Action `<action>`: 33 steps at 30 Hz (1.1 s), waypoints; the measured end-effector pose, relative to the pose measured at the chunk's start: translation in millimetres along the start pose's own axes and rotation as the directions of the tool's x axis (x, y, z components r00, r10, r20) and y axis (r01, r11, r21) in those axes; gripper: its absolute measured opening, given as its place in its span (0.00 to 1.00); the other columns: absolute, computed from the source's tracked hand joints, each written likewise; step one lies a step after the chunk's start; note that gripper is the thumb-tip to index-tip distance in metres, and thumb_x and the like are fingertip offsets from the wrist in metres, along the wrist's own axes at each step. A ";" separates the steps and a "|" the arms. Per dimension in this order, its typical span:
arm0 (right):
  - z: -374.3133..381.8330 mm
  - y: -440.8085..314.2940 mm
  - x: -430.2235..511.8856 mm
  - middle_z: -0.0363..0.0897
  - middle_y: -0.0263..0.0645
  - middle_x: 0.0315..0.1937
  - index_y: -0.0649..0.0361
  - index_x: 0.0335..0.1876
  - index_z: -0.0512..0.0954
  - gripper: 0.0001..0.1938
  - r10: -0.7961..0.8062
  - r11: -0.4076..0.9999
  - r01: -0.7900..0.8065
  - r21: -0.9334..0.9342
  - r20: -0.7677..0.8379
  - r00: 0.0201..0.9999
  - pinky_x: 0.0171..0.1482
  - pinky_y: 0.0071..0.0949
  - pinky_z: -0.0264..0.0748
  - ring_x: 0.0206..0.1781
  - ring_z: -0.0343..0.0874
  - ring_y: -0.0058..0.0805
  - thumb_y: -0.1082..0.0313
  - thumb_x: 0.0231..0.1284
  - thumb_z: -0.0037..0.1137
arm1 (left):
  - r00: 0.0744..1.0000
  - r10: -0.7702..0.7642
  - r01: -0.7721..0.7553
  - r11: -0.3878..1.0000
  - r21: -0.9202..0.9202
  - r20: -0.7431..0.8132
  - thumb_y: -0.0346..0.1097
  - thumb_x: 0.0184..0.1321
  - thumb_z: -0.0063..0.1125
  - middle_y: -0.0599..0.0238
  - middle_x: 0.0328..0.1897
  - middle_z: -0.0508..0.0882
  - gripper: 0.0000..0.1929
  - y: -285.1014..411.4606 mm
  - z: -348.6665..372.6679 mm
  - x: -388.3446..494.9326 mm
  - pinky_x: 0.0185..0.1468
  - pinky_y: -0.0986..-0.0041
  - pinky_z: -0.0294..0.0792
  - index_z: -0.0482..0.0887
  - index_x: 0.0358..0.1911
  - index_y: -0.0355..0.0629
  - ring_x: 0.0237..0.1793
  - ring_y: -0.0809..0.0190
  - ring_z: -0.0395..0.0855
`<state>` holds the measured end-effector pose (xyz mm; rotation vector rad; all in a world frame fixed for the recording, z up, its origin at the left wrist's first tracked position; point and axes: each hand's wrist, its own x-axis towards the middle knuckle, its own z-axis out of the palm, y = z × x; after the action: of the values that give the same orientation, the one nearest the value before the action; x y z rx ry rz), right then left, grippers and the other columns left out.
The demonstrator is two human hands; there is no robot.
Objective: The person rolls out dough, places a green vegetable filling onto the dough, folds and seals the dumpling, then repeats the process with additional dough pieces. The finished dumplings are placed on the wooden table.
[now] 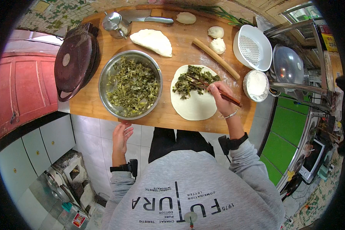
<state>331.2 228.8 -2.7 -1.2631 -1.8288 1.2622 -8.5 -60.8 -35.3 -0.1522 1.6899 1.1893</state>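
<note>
My right hand (pixel 222 93) grips a pair of brown chopsticks (pixel 229 98), their tips in chopped green filling (pixel 187 84). That filling covers the far half of a rolled-out round of dough (pixel 193 109); the near half is bare. To its left stands a steel bowl (pixel 101 95) holding more chopped greens (pixel 133 89). My left hand (pixel 122 133) is at the table's front edge just below the bowl, fingers apart and holding nothing. Whether its fingertips touch the table edge, I cannot tell.
On the wooden table (pixel 164 115) lie a folded dough pocket (pixel 153 41), a rolling pin (pixel 216 59), dough balls (pixel 217 46), and a knife (pixel 158 19). A lidded metal pot (pixel 115 24) and a dark electric griddle (pixel 74 59) stand left. At right are a white strainer basket (pixel 251 49) and a flour bowl (pixel 256 86).
</note>
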 end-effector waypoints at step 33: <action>127.4 -61.0 51.5 0.83 0.34 0.32 0.60 0.49 0.84 0.11 -0.063 0.995 0.040 0.093 0.253 0.965 0.38 0.23 0.76 0.34 0.80 0.22 0.65 0.74 0.53 | 0.981 0.191 -0.185 0.976 -0.118 0.037 0.41 0.75 0.50 0.65 0.49 0.83 0.13 25.8 23.9 9.0 0.53 0.69 0.76 0.78 0.53 0.41 0.46 0.66 0.82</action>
<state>181.0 222.1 1.6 -1.0378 -1.9459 1.5171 -12.5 -26.0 -25.9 -0.0333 1.6222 1.4209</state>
